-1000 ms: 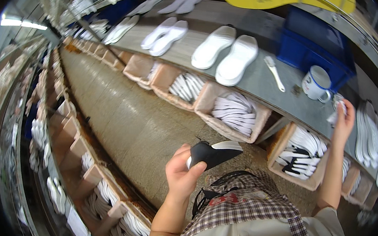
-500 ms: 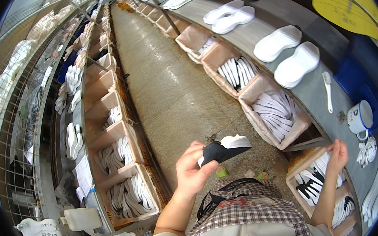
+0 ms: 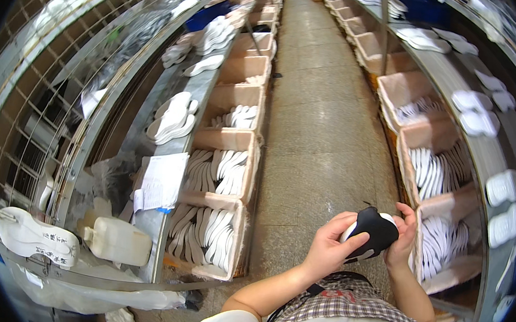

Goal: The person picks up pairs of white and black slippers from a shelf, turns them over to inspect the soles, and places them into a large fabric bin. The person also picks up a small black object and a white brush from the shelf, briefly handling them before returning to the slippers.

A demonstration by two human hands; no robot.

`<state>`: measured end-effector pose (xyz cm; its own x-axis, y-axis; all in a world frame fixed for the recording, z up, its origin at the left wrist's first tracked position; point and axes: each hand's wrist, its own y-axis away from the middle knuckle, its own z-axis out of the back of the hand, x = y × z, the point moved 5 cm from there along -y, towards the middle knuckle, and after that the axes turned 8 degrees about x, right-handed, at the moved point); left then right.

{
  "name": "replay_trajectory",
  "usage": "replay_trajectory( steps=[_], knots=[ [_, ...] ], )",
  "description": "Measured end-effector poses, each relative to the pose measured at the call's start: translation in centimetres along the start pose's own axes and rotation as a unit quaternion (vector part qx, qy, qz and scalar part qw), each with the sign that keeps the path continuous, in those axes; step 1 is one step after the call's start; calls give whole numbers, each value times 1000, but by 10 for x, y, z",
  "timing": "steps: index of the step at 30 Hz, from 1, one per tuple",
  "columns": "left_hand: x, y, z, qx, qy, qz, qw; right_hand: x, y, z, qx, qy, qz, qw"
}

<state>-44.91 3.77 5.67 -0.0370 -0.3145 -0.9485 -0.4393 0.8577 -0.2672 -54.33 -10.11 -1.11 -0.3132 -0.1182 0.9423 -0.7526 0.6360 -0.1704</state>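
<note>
In front of my apron, at the lower right of centre, I hold a black-and-white shoe sole point(image 3: 376, 233). Its dark face is turned up, with white showing along the edges. My left hand point(image 3: 332, 241) grips one end, the thumb lying across the black surface. At the opposite end, the curled fingers of my right hand point(image 3: 404, 237) close on the rim. Just beyond that hand stands a cloth-lined bin point(image 3: 445, 277) packed with white soles point(image 3: 439, 244).
Along the left bench run more lined bins point(image 3: 239, 237) of soles. Papers point(image 3: 162, 180), a plastic jug point(image 3: 120, 241) and a marked white sole point(image 3: 36, 236) lie nearby, beside a wire mesh rack point(image 3: 27, 108). White soles point(image 3: 503, 225) rest on the right bench; a stone-tiled aisle point(image 3: 310, 135) runs between.
My right hand has come off the right bench area to the sole, which both hands now hold. The view has swung left, and the sole's black face is turned more upward.
</note>
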Motion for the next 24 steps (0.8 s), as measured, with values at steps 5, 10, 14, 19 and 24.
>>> replay_trajectory(
  steps=[5, 10, 14, 19, 24],
  knots=[
    [21, -2, 90, -53, 167, -58, 983, -35, -86, -68, -29, -157, -83, 984],
    [105, -6, 148, 97, 38, 308, 946, -77, -167, -147, 351, -549, -175, 738],
    [116, -33, 178, -43, 315, 208, 925, -151, -223, -191, 299, -584, -395, 643],
    [107, -110, 269, -296, 122, 155, 935, -221, -355, -149, 195, -268, -390, 859],
    [90, -202, 369, -433, 86, 129, 888, -286, -431, -48, 177, -236, -420, 858]
  ],
)
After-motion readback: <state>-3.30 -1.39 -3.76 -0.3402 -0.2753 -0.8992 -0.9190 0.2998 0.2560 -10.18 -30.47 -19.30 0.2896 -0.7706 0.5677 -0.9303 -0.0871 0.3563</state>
